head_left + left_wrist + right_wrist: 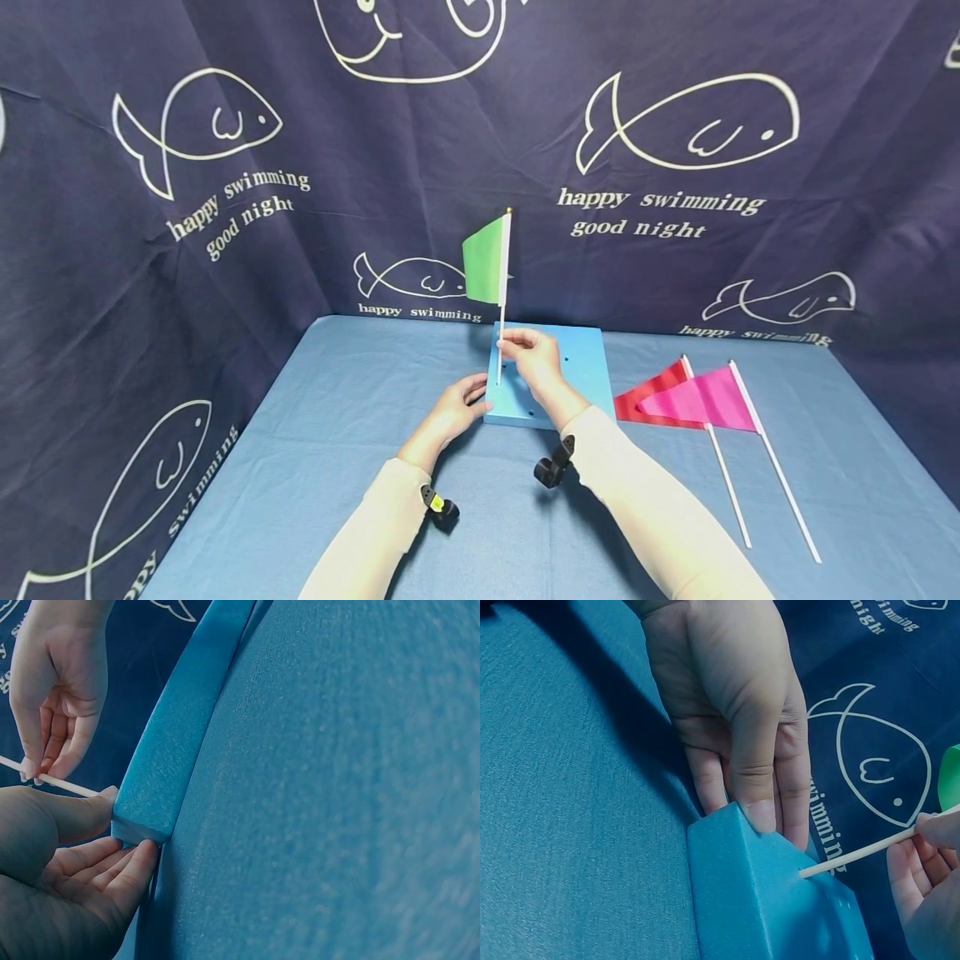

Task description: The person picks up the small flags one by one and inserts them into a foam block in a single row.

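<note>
A green flag (483, 262) on a thin white stick stands nearly upright over the left part of a blue foam block (581, 383). My right hand (534, 360) pinches the stick between thumb and fingers, partway down below the cloth. At its lower end, the stick (855, 856) meets a hole in the block's top face. My left hand (453, 410) holds the block's near left corner, with the thumb on the top face and the other fingers along the side. In the left wrist view, the left hand (71, 885) partly covers the block's corner.
Right of the block, a red flag (660, 400) and a pink flag (705, 400) lie overlapping on the blue tablecloth (360, 383), sticks towards me. More small holes (566, 359) dot the block's top. A dark fish-print curtain (420, 167) hangs behind the table.
</note>
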Demonstrator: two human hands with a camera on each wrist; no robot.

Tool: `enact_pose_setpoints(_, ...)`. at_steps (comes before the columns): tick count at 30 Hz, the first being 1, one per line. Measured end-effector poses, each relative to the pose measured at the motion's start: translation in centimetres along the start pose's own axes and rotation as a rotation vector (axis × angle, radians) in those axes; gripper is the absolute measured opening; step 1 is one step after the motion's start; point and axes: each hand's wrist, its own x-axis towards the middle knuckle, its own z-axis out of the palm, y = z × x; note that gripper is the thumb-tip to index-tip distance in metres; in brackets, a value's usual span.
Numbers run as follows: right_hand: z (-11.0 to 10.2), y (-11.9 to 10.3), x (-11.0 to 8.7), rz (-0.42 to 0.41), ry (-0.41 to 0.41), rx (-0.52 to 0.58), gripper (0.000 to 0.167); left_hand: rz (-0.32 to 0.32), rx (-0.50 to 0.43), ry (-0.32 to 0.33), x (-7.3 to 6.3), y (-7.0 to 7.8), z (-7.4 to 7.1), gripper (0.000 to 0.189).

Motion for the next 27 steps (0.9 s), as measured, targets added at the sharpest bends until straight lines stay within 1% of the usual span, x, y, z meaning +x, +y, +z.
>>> enact_pose_setpoints(3,0.07,-0.01,-0.13,-0.001,-0.005,-0.007,0.017,0.0,0.001,0.002,0.01,-0.03,-0.02,0.053)
enact_pose_setpoints(10,0.11,-0.05,-0.46,-0.007,-0.01,-0.068,0.017,-0.005,-0.005,-0.001,0.22,-0.22,-0.02,0.053)
enact_pose_setpoints(15,0.14,-0.04,-0.61,-0.009,-0.008,-0.101,0.018,-0.008,0.004,0.0,0.18,-0.03,-0.11,0.053)
enact_pose_setpoints(21,0.26,0.15,-0.63,-0.02,0.004,-0.106,0.018,-0.015,-0.004,0.008,0.18,0.12,-0.1,0.052)
enact_pose_setpoints(27,0.33,0.37,-0.84,-0.014,0.009,-0.088,0.015,-0.016,-0.004,-0.004,-0.05,0.32,-0.02,0.053)
